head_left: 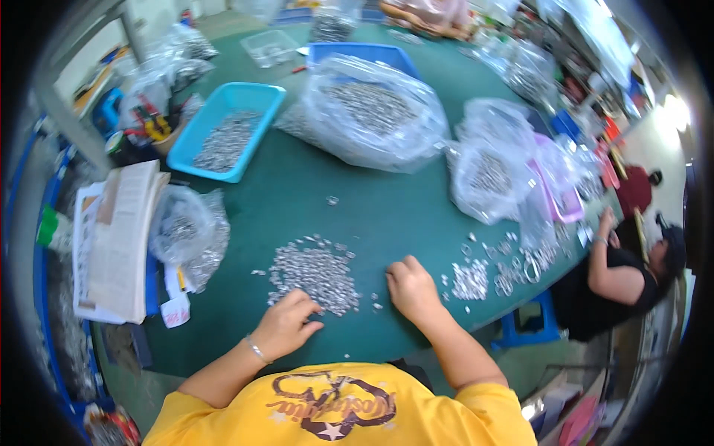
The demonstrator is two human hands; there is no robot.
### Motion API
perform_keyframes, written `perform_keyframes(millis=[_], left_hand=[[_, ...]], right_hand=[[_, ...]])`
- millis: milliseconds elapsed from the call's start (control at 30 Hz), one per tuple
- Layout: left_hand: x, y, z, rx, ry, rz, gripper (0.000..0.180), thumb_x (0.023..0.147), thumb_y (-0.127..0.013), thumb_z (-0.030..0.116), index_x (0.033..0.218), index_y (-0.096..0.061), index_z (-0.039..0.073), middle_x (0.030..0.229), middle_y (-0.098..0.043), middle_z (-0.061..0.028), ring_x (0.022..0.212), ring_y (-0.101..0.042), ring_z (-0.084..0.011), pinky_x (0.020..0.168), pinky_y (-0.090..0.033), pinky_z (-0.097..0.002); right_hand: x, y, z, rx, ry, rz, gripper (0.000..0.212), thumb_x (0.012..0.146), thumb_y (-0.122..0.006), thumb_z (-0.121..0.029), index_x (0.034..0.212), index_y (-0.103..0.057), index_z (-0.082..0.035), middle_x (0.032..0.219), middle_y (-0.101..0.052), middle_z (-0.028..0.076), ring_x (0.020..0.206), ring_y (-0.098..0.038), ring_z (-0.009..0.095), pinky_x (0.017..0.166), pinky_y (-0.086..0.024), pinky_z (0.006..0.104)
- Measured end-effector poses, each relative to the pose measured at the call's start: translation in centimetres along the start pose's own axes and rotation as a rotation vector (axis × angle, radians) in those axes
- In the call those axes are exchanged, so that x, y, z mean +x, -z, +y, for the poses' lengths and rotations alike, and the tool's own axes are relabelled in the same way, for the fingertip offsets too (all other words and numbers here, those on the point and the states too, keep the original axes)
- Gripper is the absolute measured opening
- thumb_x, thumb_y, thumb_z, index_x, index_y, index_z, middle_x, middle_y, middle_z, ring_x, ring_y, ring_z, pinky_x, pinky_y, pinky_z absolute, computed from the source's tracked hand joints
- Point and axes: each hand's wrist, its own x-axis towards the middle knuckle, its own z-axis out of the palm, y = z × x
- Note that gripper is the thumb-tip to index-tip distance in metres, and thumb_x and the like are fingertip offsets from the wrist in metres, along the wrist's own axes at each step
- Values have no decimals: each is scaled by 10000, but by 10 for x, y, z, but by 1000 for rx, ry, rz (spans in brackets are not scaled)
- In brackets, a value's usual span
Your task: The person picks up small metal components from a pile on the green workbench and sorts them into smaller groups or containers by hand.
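A loose pile of small silvery metal parts [312, 275] lies on the green table in front of me. My left hand [288, 324] is at the pile's near edge, its fingertips touching the parts. Its thumb stands apart from the bent fingers, and nothing shows between them. To the right of the pile, my right hand [411, 290] rests low over the table with its fingers curled together. Whatever it may hold is hidden. A few loose parts lie between the two. A smaller heap of shiny metal pieces [470, 281] sits just right of my right hand.
Beyond the pile stand a turquoise tray [234, 175] of metal parts and a large clear bag [372, 145] of similar parts. Papers [119, 245] are stacked at left. More bags and a lilac bin [571, 207] stand at right. A person in black [606, 279] sits at the right edge.
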Motion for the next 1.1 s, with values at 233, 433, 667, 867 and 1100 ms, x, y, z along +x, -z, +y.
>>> perform_keyframes(millis=[233,433,667,867,1100], left_hand=[[1,-1,4,-74,40,-6,256,662,-736,-10,881,-606,12,873,-522,-80,625,-559,-156,573,-476,-241],[-3,0,-3,-90,66,-19,251,669,-727,-23,882,-601,15,866,-518,-73,607,-545,-140,564,-466,-231],[0,0,-3,-118,105,-42,209,714,-708,9,900,-614,32,891,-529,-74,643,-570,-144,586,-468,-234],[-2,-3,-10,-58,-52,52,157,728,-694,63,866,-620,53,842,-554,-82,718,-578,-233,635,-482,-301],[25,-23,3,85,-324,-31,265,714,-679,146,965,-609,94,998,-519,-91,875,-522,-265,727,-467,-349]], right_hand=[[-14,28,29,138,-83,13,102,713,-574,-20,809,-596,5,785,-588,174,735,-589,345,672,-495,391],[-36,87,91,58,-528,242,104,715,-583,17,817,-596,7,765,-604,167,687,-608,283,639,-486,351],[-30,72,48,-44,-221,159,67,720,-591,46,780,-600,19,790,-580,158,760,-567,345,690,-464,387],[-18,18,-28,288,114,-171,89,742,-654,-63,812,-619,-20,776,-578,143,743,-574,330,666,-485,381],[-14,9,-30,290,82,-124,120,726,-654,-27,816,-575,-17,723,-568,147,677,-579,332,598,-479,411]])
